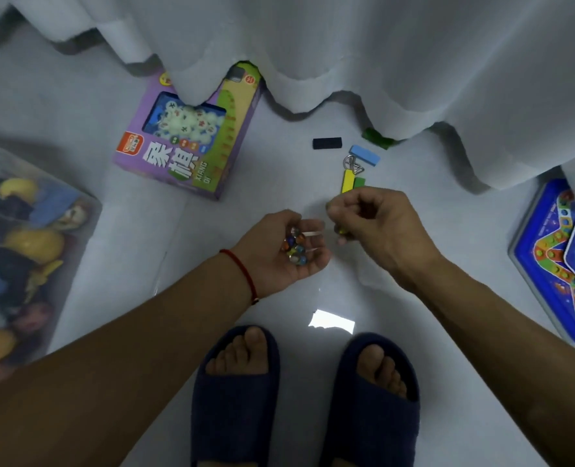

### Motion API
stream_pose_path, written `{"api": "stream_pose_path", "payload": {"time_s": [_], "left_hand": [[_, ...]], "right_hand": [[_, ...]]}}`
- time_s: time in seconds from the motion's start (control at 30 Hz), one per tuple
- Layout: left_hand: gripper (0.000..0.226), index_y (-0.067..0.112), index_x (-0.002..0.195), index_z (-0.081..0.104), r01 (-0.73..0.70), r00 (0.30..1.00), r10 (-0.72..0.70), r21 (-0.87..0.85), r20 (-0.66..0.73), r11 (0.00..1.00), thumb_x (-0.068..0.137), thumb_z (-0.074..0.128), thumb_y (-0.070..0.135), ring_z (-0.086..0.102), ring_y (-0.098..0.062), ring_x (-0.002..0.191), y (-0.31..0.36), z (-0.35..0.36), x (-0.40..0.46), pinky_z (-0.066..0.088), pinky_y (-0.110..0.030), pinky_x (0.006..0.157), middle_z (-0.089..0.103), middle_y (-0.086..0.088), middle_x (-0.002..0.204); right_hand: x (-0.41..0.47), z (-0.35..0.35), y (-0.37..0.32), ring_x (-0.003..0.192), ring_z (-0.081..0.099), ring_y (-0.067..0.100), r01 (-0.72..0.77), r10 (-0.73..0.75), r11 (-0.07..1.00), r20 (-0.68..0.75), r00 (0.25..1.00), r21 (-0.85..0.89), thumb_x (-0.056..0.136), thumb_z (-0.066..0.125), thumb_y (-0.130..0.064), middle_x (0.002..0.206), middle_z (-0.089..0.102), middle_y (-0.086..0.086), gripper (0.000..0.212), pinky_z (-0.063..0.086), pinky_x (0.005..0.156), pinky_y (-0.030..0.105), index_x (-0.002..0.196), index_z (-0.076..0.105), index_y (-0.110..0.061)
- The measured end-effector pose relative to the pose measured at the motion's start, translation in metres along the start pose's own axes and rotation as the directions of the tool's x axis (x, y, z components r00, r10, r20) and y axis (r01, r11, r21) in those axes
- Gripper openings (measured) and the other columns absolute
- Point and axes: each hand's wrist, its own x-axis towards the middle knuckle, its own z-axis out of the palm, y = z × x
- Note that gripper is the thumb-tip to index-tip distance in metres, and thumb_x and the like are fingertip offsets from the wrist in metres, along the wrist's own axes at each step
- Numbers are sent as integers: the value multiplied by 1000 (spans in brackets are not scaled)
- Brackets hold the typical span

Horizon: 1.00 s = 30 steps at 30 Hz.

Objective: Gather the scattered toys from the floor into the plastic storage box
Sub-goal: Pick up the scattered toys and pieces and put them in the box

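My left hand [288,247] is cupped palm up above the floor and holds several coloured glass marbles [294,246]. Just to its right, my right hand [373,224] has its fingers curled and pinches a small marble at its fingertips. Beyond the hands, loose blocks lie on the white floor: a yellow block [347,181], a green one [359,182] beside it, a light blue block [364,154], a black block [327,143] and a metal ring puzzle [352,163]. The clear plastic storage box [60,210], filled with toys, stands at the far left.
A purple chess-game box [192,143] lies on the floor ahead left, partly under a white curtain [346,45]. A dark green block [378,138] sits at the curtain's hem. A blue board game [562,261] lies at the right edge. My feet in dark slippers [235,392] stand below.
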Motion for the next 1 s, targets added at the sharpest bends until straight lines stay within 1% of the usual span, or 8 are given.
{"api": "stream_pose_path", "payload": {"time_s": [0.17, 0.27, 0.4, 0.53, 0.63, 0.73, 0.87, 1.0], "left_hand": [[28, 5, 113, 62, -117, 988, 119, -31, 95, 993, 96, 45, 20, 62, -21, 92, -1, -13, -50, 55, -33, 83, 66, -12, 100], [24, 5, 110, 59, -201, 979, 202, -67, 17, 977, 96, 45, 19, 60, -17, 70, 16, -29, -85, 53, -25, 62, 62, -11, 87], [25, 9, 77, 54, -375, 926, 349, -224, -146, 900, 96, 48, 23, 45, -12, 45, 55, -53, -156, 35, -16, 38, 48, -5, 67], [29, 8, 77, 55, -770, 622, 612, -241, -488, 591, 100, 50, 24, 46, -11, 56, 96, -90, -248, 42, -15, 45, 50, -5, 65], [22, 6, 91, 58, -888, 426, 627, -169, -652, 427, 101, 47, 23, 49, -17, 73, 122, -127, -288, 54, -27, 79, 49, -8, 82], [25, 6, 103, 51, -894, 338, 526, -91, -781, 439, 95, 44, 29, 42, -21, 73, 138, -168, -287, 42, -38, 84, 40, -8, 84], [30, 4, 109, 48, -865, 345, 496, -65, -797, 497, 92, 44, 29, 53, -32, 86, 135, -180, -267, 46, -46, 81, 45, -15, 97], [22, 11, 70, 49, -815, 155, 631, 262, -760, 517, 90, 48, 18, 48, -19, 51, 124, -155, -259, 41, -26, 57, 51, -2, 54]], "right_hand": [[-32, 37, -69, 80, 64, 2, 311, -239, 866, 221, 945, -391, 99, 54, -36, 90, 71, -13, 22, 52, 73, 20, 99, 74, -25], [-40, 50, -107, 78, 65, 0, 345, -291, 890, 211, 933, -298, 95, 50, -39, 85, 71, -14, 26, 55, 74, 26, 92, 73, -29], [-41, 82, -164, 75, 69, 8, 269, -286, 957, 210, 935, 106, 94, 53, -32, 80, 73, -8, 23, 61, 72, 38, 86, 74, -27], [-42, 139, -215, 82, 66, 21, -133, -90, 894, 460, 883, 429, 98, 54, -17, 98, 71, 19, 24, 60, 75, 42, 93, 75, -8], [-44, 165, -225, 84, 66, 25, -249, -40, 863, 551, 834, 440, 98, 54, -16, 97, 72, 19, 24, 60, 77, 43, 96, 74, -3], [-45, 175, -213, 90, 68, 28, -260, 1, 891, 571, 821, 372, 97, 54, -16, 101, 71, 20, 22, 59, 78, 43, 92, 73, -6], [-44, 167, -186, 88, 69, 28, -294, 84, 905, 549, 832, 308, 99, 51, -15, 99, 72, 20, 25, 60, 72, 38, 95, 73, -5], [-40, 146, -154, 86, 69, 28, -329, 162, 901, 484, 860, 284, 100, 50, -15, 97, 73, 19, 27, 60, 71, 37, 95, 74, -4]]}}
